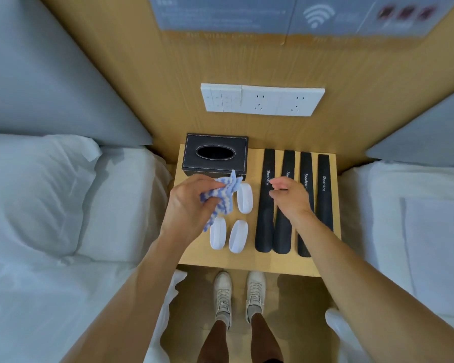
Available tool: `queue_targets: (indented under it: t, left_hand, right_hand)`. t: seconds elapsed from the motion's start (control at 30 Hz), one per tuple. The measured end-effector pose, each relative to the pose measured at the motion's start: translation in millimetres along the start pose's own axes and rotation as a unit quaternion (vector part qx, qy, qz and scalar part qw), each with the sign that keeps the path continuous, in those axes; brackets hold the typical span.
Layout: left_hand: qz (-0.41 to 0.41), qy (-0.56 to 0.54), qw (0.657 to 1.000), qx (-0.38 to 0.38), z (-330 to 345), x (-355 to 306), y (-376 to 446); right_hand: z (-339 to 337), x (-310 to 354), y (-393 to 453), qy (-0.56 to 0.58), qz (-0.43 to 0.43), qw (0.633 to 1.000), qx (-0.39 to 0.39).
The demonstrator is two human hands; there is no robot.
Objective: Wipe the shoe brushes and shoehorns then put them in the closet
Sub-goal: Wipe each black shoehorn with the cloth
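A: Where does everything sit, taking the tissue box (215,155) as the mark?

B: On the tabletop (249,263), three white shoe brushes (244,198) lie just in front of the box: one near its right front corner, two nearer the front edge. Four black shoehorns (265,203) lie side by side to the right of the box, running front to back.

A: And the hands?

B: The left hand (188,203) has its grip closed round a bunched blue-and-white cloth (222,196), just in front of the box and over the brushes. The right hand (290,195) hovers above the shoehorns, grip loose and holding nothing.

A: So how should the wiping go?

B: I'd judge nothing is wiped yet. Lift one piece clear with the free hand, then draw the cloth along its full length, both faces. Wiping in place would nudge the neighbours, since the shoehorns lie nearly touching.

A: Room to move?

B: Tight. Beds flank the tabletop on both sides and the wall panel with sockets (262,100) stands behind the box. The open side is the front edge, toward the person.
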State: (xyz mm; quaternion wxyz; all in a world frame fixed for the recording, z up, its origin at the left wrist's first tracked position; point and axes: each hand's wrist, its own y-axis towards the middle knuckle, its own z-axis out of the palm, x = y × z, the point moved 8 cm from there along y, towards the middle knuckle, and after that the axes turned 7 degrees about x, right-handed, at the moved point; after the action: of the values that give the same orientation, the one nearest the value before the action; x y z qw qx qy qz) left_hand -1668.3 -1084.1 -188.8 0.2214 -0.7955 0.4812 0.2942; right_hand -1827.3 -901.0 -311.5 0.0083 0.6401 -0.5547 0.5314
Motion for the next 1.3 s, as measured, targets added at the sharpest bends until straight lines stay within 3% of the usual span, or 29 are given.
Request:
queue_targets:
  t: [0.17, 0.27, 0.4, 0.6, 0.8, 1.0, 1.3]
  left_hand:
    - [-0.008, -0.075, 0.997, 0.032, -19.6, -31.6, -3.3]
    - [0.022, -0.109, 0.992, 0.056, -34.1, -61.7, -5.6]
    - [0.034, -0.149, 0.986, 0.066, -57.9, -97.3, -9.1]
    - [0.11, -0.11, 0.985, 0.078, -93.9, -152.8, -13.2]
    - [0.14, -0.107, 0.98, 0.089, -128.0, -200.7, -6.7]
    - [0.166, -0.042, 0.984, -0.043, -156.4, -233.1, -7.7]
    - [0.087, 0.045, 0.991, -0.095, -161.9, -215.4, -5.8]
  right_hand:
    - [-34.3, 119.5, -84.9, -0.001, -0.268, 0.96, 0.075]
    - [-48.3, 173.7, -137.5, -0.057, -0.355, 0.925, 0.124]
    - [-67.2, 212.2, -176.2, -0.191, -0.384, 0.897, 0.108]
    - [-90.5, 243.5, -214.5, -0.284, -0.404, 0.868, 0.054]
    - [-115.2, 281.7, -242.0, -0.229, -0.412, 0.881, 0.038]
    - [-136.5, 306.0, -265.2, -0.211, -0.444, 0.871, -0.001]
    - [-161.0, 306.5, -279.2, -0.132, -0.459, 0.877, -0.053]
